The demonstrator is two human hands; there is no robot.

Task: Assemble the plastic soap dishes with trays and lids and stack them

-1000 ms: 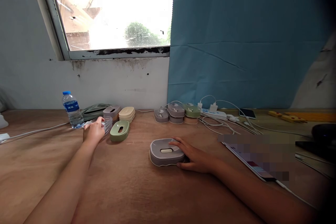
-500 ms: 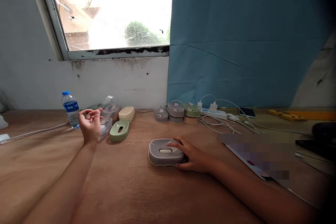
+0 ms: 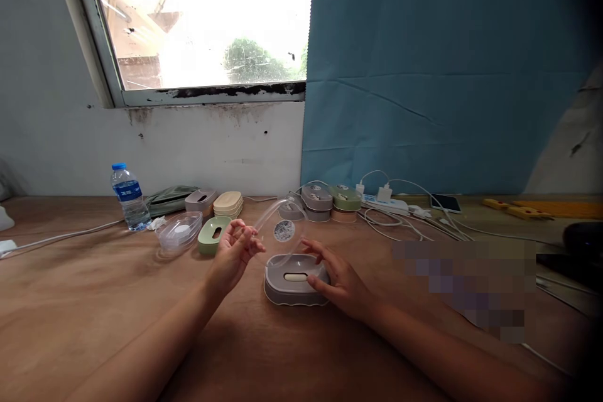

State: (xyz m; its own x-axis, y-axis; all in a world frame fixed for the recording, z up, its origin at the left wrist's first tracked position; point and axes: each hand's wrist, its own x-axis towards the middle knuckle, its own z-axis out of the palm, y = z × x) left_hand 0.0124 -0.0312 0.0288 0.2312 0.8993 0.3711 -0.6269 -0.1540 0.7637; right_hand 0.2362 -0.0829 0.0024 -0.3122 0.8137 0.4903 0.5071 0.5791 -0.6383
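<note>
In my left hand [image 3: 238, 248] I pinch a clear plastic lid [image 3: 268, 244], which bears a round grey-patterned sticker. The lid is tilted above a grey oval box [image 3: 296, 296] with a slot in its top and a cream piece in the slot. My right hand [image 3: 342, 276] is at the box's right end, fingers apart, thumb over its top and fingertips close to the lid's edge. Whether those fingertips touch the lid I cannot tell. Just left of my left hand sits a green slotted oval tray [image 3: 207, 245].
Beyond lie a stack of cream trays [image 3: 227, 204], a clear plastic tub [image 3: 179, 233] and a water bottle [image 3: 130, 198]. Finished-looking grey boxes [image 3: 316, 199] and a green box [image 3: 345, 199] stand by the wall. A power strip [image 3: 384, 202] with cables is to the right.
My left hand has moved right, carrying the clear lid from beside the tub to over the grey box. My right hand's fingers have shifted slightly, and the box has moved a little nearer.
</note>
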